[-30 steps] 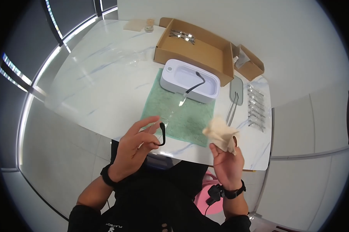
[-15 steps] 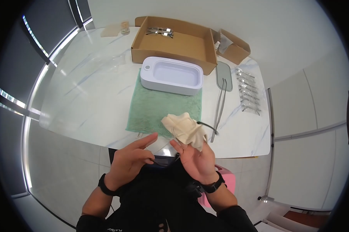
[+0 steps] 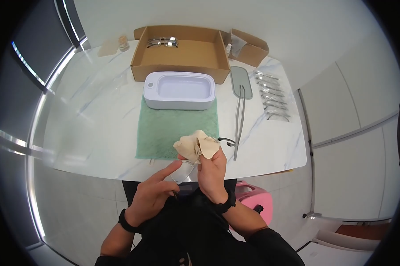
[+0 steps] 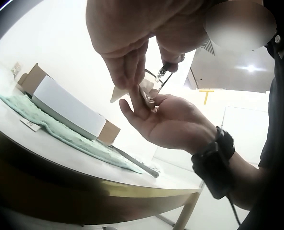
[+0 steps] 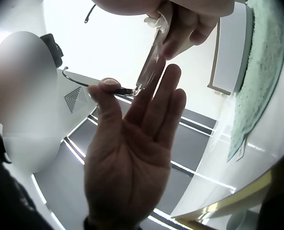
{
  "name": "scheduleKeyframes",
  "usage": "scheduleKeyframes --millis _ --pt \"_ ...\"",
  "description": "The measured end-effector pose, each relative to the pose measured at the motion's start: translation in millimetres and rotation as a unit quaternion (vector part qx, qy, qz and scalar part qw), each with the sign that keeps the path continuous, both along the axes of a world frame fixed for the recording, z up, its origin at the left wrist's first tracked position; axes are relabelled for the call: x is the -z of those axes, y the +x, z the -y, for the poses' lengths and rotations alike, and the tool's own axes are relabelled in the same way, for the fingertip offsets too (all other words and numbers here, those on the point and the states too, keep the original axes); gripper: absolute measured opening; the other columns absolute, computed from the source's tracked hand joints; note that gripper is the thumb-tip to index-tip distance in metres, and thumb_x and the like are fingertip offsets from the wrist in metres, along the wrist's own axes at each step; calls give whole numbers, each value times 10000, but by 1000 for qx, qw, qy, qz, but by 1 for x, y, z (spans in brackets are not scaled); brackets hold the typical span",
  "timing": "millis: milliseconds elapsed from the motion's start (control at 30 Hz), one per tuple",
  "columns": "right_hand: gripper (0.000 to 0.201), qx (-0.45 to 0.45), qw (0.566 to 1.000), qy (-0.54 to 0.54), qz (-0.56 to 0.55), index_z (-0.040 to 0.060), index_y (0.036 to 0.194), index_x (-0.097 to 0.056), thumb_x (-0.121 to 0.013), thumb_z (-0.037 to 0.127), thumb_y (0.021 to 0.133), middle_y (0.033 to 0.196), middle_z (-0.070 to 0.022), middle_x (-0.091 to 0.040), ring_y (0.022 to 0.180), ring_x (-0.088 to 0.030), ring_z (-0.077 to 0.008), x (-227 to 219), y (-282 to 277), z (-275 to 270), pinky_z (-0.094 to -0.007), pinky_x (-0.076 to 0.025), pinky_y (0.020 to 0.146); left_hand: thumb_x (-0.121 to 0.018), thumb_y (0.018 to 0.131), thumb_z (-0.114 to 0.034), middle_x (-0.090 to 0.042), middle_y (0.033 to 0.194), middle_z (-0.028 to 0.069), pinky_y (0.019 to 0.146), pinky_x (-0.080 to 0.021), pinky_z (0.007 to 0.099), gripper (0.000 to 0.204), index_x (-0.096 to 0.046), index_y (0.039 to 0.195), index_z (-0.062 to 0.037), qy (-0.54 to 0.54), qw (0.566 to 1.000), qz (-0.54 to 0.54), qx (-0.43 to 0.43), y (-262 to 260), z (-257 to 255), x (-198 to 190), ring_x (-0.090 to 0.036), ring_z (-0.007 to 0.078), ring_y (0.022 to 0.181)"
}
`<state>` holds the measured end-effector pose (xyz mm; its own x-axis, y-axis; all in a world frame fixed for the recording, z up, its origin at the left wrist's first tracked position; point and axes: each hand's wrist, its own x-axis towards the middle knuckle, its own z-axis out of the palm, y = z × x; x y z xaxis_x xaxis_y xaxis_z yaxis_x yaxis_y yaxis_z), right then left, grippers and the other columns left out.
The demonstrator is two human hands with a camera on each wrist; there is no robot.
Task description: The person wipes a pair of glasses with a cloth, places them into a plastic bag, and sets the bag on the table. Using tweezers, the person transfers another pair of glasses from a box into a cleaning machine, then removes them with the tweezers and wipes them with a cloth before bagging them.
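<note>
Between the thumb and fingers of my left hand point(image 3: 153, 195), a pair of eyeglasses point(image 5: 149, 67) is pinched near one hinge. Its clear lens shows between the hands in the right wrist view. My right hand point(image 3: 212, 177) holds a beige cloth point(image 3: 193, 146) folded over the other side of the glasses, hiding that lens. The far dark temple point(image 3: 226, 141) sticks out beyond the cloth to the right. In the left wrist view, my right palm point(image 4: 175, 122) faces up under the cloth. Both hands are above the table's front edge.
A pale lavender tub point(image 3: 182, 105) stands on a green towel point(image 3: 173, 128). Behind it, a cardboard box point(image 3: 178, 73) contains glasses. To the right lie long tweezers point(image 3: 238, 119) on a grey tray point(image 3: 240, 73), and several bagged glasses point(image 3: 273, 95). A smaller box point(image 3: 251, 48) stands behind.
My right hand has brought the cloth left onto the glasses and wrapped it over one side. The glasses have swung from pointing at the tub to lying across, nearer my body. The head view has shifted.
</note>
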<state>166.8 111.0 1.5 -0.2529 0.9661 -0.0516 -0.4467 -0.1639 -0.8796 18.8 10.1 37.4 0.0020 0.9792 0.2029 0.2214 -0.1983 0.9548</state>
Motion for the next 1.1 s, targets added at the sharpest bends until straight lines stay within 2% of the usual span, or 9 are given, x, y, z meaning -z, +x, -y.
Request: scheduleKeyframes --millis 67,133,167,267,600,867,967,1033,1100 --pt "278 19 999 36 -7 -52 1231 -531 -488 100 1002 1130 -137 -664 1011 -672 -236 4 1 -4 -303 -529 828 -584 825 127 -557 1353 252 719 -533 269 175 -622 872 -37 -5 1000 7 8 1 1 2 -687 224 935" --pt "255 86 978 140 128 -46 1162 -587 -514 142 1006 1078 -89 -674 902 -657 -146 -5 7 -10 -267 -505 772 -606 830 113 -556 1353 253 712 -528 264 156 -619 871 -38 -12 1000 13 17 0 0 0 -686 225 950" --pt "260 84 979 125 137 -55 987 -640 -508 166 1021 956 -56 -676 868 -590 -95 -15 13 -10 -251 -478 777 -605 843 104 -553 1357 255 721 -528 266 146 -612 874 -38 3 1000 2 20 0 0 -2 -684 229 964" --pt "257 18 979 111 170 -41 1115 -631 -501 158 1015 963 -38 -673 854 -591 -77 -3 32 -15 -238 -471 762 -586 865 102 -545 1362 259 746 -529 275 140 -594 888 -36 25 999 -10 26 -2 0 -3 -678 244 1007" --pt "270 -36 997 -74 -2 -4 1262 -517 -513 79 1004 1200 -86 -618 1098 -610 -183 -15 29 -9 -328 -474 971 -496 865 167 -535 1364 269 862 -549 331 207 -559 944 -14 73 995 -70 -8 7 -3 3 -612 347 1191" --pt "337 -76 987 -95 -102 -10 1285 -474 -561 -7 959 1253 -103 -583 1190 -558 -198 -10 19 8 -331 -426 1036 -555 850 164 -553 1328 280 885 -569 346 160 -571 876 7 83 995 3 -56 9 -2 12 -620 352 1169" --pt "307 -86 990 -70 -88 -7 1258 -499 -557 -12 956 1231 -92 -583 1157 -560 -176 -6 19 10 -312 -433 1009 -549 837 177 -567 1308 281 867 -580 345 173 -563 856 6 88 994 -16 -68 8 0 15 -638 339 1141" --pt "265 -61 993 23 101 -13 1224 -533 -529 -11 959 1175 -69 -591 1096 -564 -149 -11 22 10 -285 -447 955 -547 827 183 -576 1298 278 855 -586 344 181 -563 851 4 104 991 -48 -66 6 1 17 -651 328 1123" --pt "276 -32 993 73 83 -16 1238 -517 -530 14 963 1153 -69 -597 1064 -566 -137 -6 20 10 -271 -452 924 -548 806 188 -591 1281 272 835 -592 337 185 -562 833 5 100 984 -114 -93 4 4 18 -686 303 1053"
